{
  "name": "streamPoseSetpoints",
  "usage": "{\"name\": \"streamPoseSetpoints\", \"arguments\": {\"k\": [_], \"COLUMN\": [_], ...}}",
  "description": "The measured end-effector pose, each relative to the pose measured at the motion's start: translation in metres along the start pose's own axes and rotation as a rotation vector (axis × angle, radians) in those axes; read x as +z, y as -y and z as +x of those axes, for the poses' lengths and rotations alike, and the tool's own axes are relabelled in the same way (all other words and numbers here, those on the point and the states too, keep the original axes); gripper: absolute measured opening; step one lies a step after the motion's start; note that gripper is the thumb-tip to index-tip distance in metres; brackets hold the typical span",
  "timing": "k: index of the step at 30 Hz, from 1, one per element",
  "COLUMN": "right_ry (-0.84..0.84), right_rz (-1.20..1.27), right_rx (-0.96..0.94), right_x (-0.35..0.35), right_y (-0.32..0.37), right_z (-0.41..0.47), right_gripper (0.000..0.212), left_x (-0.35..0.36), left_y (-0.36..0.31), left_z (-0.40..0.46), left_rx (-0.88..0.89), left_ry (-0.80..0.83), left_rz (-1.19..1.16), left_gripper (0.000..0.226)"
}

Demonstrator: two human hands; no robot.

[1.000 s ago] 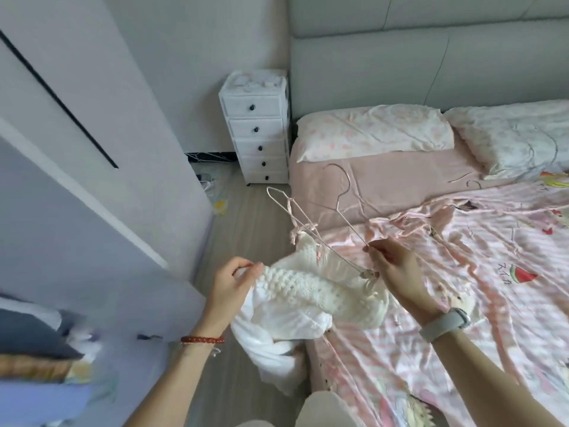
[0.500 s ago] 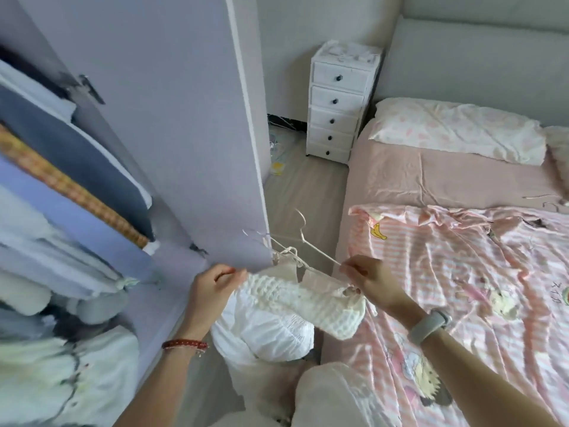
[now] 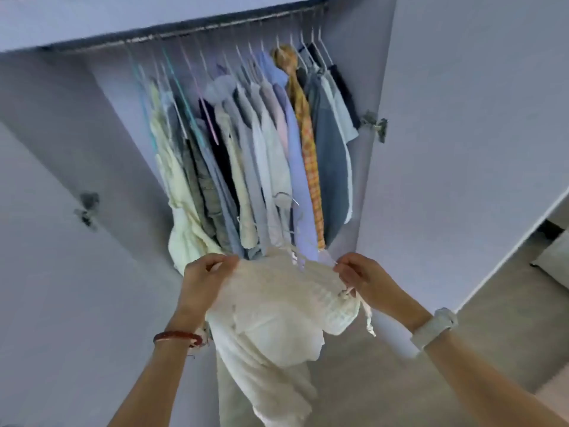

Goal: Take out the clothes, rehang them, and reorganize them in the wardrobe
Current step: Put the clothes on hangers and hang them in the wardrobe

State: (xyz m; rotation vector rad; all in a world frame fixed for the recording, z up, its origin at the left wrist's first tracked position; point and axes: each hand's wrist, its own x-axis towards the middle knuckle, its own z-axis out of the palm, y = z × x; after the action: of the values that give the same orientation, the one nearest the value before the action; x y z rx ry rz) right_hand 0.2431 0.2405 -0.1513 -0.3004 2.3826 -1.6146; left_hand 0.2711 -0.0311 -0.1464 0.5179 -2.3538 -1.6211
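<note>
While both hands are raised before the open wardrobe, the left hand (image 3: 204, 280) pinches the left upper edge of a white textured knit garment (image 3: 277, 306) between curled fingers and thumb, and the right hand (image 3: 363, 280) pinches its right upper edge in like manner, beside a small tie cord at that corner. Between the two grips the garment spreads, its lower fabric hanging in loose folds toward the floor. A thin pale wire hanger (image 3: 291, 232) rises from the garment's top edge, its hook lying in front of the hung clothes; motion blur prevents telling how it sits in the garment. A red beaded bracelet (image 3: 177, 337) circles the left wrist; a white wristwatch (image 3: 434, 328) sits on the right.

Beyond the hands, a row of hung shirts and tops (image 3: 255, 149) in cream, grey, blue and lilac fills the rail (image 3: 184, 33), with an orange checked garment (image 3: 308, 143) toward the right. Lilac wardrobe doors (image 3: 462, 118) stand open on either side, metal hinges showing. Grey flooring (image 3: 385, 380) lies below.
</note>
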Motion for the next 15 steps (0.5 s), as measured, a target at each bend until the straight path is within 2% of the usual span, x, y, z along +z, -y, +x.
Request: {"name": "streamPoseSetpoints", "arguments": {"k": [5, 9, 12, 15], "right_ry": [0.289, 0.471, 0.518, 0.463], "right_rz": [0.039, 0.073, 0.089, 0.087], "right_rx": [-0.190, -0.301, -0.345, -0.379], "right_x": [0.039, 0.078, 0.118, 0.163], "right_y": [0.067, 0.123, 0.158, 0.183], "right_z": [0.076, 0.128, 0.160, 0.189], "right_gripper": [0.026, 0.016, 0.014, 0.016], "left_x": [-0.061, -0.105, -0.130, -0.151], "left_y": [-0.022, -0.039, -0.044, -0.043], "left_z": [0.026, 0.058, 0.081, 0.104], "left_rx": [0.026, 0.026, 0.035, 0.094], "left_ry": [-0.322, -0.587, -0.755, -0.876], "left_rz": [-0.048, -0.062, -0.094, -0.055], "left_gripper": [0.026, 0.029, 0.025, 0.019]}}
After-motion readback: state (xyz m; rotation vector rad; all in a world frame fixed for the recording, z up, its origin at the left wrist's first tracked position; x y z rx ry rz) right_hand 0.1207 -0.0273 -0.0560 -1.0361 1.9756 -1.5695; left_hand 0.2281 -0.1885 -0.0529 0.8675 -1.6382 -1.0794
